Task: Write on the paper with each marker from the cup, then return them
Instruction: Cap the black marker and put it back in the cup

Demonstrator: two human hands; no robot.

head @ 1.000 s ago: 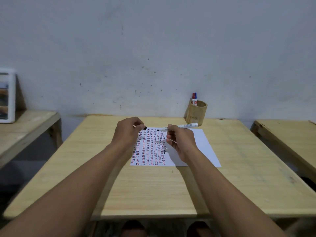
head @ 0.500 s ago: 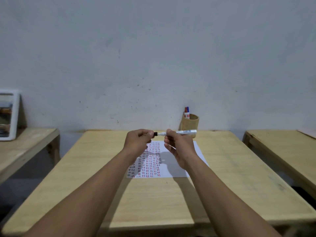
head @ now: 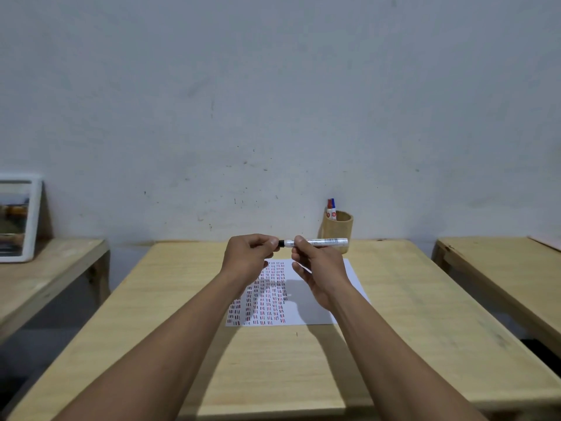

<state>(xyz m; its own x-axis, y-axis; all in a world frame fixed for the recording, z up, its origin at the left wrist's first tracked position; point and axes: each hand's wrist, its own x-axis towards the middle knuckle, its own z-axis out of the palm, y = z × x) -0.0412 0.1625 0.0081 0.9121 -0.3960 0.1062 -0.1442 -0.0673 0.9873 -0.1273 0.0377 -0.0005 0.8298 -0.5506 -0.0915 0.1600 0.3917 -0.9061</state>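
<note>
Red and dark marks already fill the paper's (head: 321,299) left half, and with the right hand (head: 318,268) pinching the marker (head: 321,242) while the left hand (head: 249,256) grips its cap end, only its return to the cup (head: 341,229) at one o'clock seems left.

White marker (head: 326,242) level above marked paper (head: 321,302); two in cup (head: 338,227).

A plain study or classroom-like room, bare grey scuffed wall (head: 273,101), simple wooden desks (head: 394,314) in a row, a framed picture (head: 18,217) leaning on the wall
</note>
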